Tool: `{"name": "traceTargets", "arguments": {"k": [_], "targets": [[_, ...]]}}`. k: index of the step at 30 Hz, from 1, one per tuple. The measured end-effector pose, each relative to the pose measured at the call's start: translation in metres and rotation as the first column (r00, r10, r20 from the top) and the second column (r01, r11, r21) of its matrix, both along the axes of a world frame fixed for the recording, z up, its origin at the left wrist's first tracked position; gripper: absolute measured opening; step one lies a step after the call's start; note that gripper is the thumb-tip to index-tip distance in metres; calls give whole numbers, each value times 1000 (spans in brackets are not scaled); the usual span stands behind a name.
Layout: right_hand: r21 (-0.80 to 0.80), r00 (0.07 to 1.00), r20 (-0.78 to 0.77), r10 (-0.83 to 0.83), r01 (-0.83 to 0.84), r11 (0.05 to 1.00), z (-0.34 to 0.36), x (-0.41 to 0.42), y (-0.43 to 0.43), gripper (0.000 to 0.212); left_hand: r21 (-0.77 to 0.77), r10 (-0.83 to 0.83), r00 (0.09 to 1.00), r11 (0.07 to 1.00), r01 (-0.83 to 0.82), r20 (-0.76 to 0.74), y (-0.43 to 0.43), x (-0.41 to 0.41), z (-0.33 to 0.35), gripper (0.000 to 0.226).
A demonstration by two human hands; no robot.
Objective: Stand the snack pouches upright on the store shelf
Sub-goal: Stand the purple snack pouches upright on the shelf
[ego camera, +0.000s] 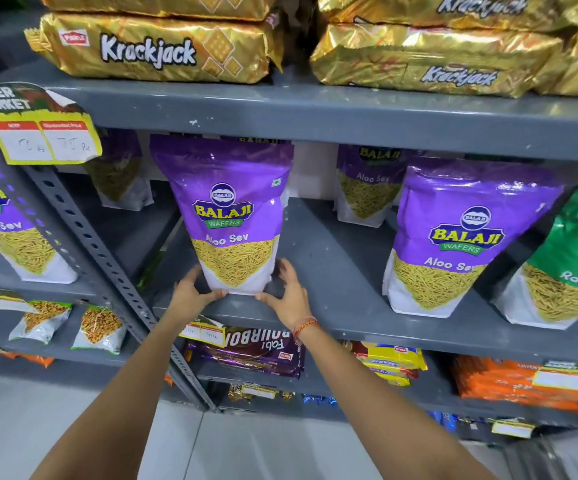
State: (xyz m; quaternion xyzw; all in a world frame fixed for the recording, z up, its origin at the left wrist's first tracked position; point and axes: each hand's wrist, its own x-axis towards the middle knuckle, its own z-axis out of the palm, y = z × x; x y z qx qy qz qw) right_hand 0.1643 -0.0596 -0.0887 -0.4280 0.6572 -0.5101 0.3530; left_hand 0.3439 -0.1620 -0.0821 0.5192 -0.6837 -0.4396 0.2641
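A purple Balaji Aloo Sev pouch (228,216) stands upright near the front edge of the grey middle shelf (332,271). My left hand (190,291) grips its lower left corner and my right hand (289,292) grips its lower right corner. A second purple Aloo Sev pouch (460,237) stands upright to the right, and two more stand at the back of the shelf, one behind on the left (121,174) and one on the right (367,185). A green pouch (564,265) stands at the far right.
Gold Krackjack packs (156,46) lie on the shelf above. A slotted grey upright (83,233) with a yellow price tag (38,133) borders the left. Bourbon biscuit packs (246,351) and orange packs (516,382) fill the shelf below. Bare shelf lies between the two front purple pouches.
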Motion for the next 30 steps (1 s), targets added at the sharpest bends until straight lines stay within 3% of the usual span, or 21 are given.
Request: {"name": "traceTargets", "arguments": {"k": [3, 6, 8, 10, 12, 14, 16, 18, 22, 26, 30], "targets": [[-77, 980, 7, -198, 198, 977, -4, -29, 39, 66, -132, 232, 953, 957, -260, -195, 34, -19, -1, 69], [-181, 848, 63, -526, 528, 830, -5, -73, 92, 40, -337, 412, 852, 791, -511, -324, 79, -57, -5, 55], [-237, 704, 68, -707, 700, 674, -5, -107, 126, 36, -382, 320, 880, 809, -447, -352, 106, -96, -5, 44], [-232, 598, 60, -800, 787, 571, -8, -144, 152, 49, -346, 88, 945, 917, -200, -314, 125, -139, -3, 43], [-151, 622, 65, -780, 779, 609, -11, -179, 168, 73, -281, -139, 967, 957, 76, -212, 136, -181, -1, 56], [-77, 738, 103, -666, 674, 735, -12, -205, 173, 93, -147, -296, 947, 949, 277, -126, 142, -217, 0, 80], [-74, 850, 108, -516, 525, 848, -12, -222, 170, 96, -12, -373, 922, 928, 374, -100, 142, -243, 3, 96], [-67, 900, 65, -431, 435, 898, -14, -230, 165, 93, 41, -410, 907, 909, 415, -92, 139, -259, 4, 89], [-45, 889, 58, -454, 457, 888, -15, -229, 157, 86, 41, -430, 894, 898, 437, -124, 132, -263, 3, 48], [-31, 912, 38, -408, 410, 912, -3, -207, 141, 64, 35, -387, 906, 917, 398, -173, 120, -239, 0, 44], [-19, 940, 31, -339, 339, 940, 5, -181, 121, 65, 24, -316, 929, 945, 326, -192, 105, -210, -6, 44]]}}
